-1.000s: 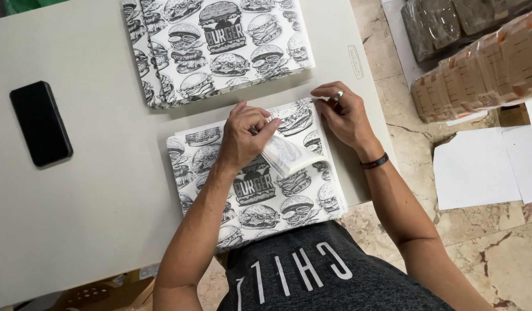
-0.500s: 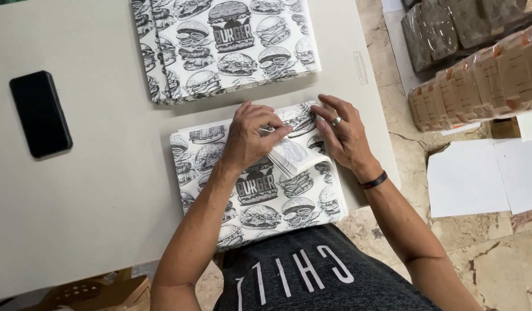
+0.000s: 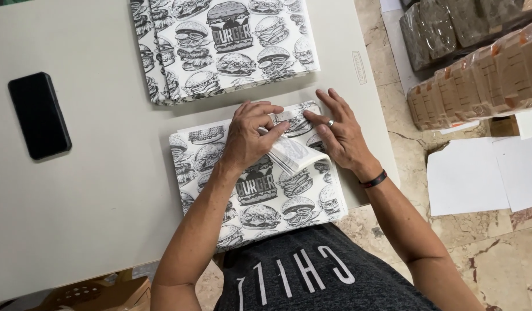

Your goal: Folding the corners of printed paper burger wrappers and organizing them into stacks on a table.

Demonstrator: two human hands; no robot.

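My left hand lies palm-down, fingers together, pinching a folded flap of the printed sheet at the table edge. My right hand presses flat beside it, fingers spread apart.

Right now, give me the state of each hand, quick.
Left hand: fingers curled, pinching the folded corner of the burger-print paper.
Right hand: open and flat, pressing down on the same paper, holding nothing.

B&W burger-print paper, blk phone
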